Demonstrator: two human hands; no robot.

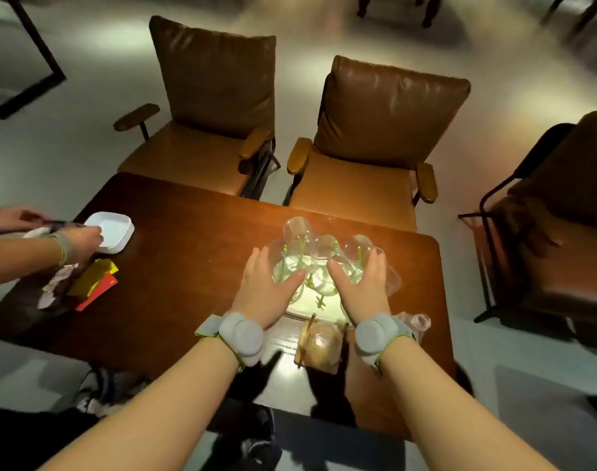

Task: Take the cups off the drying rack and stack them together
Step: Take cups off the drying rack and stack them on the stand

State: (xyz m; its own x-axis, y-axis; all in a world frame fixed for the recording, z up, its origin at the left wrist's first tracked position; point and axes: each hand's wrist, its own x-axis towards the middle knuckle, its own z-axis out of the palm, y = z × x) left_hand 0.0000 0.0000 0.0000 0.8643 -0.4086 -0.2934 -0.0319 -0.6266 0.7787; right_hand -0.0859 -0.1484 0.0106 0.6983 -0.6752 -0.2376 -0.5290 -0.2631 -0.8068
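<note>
Early step: cups [297, 229] on drying rack [310, 309]. Left hand [266, 285], right hand [361, 283] flat, fingers straight, over near cups, gripping nothing. Next, likely: curl round one, lift straight off green peg [359, 254].

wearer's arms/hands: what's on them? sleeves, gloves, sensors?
No sleeves or gloves. The left hand and right hand are bare. Each wrist carries a rounded grey pod on a grey band with yellow-green trim: left wrist pod, right wrist pod.
</note>
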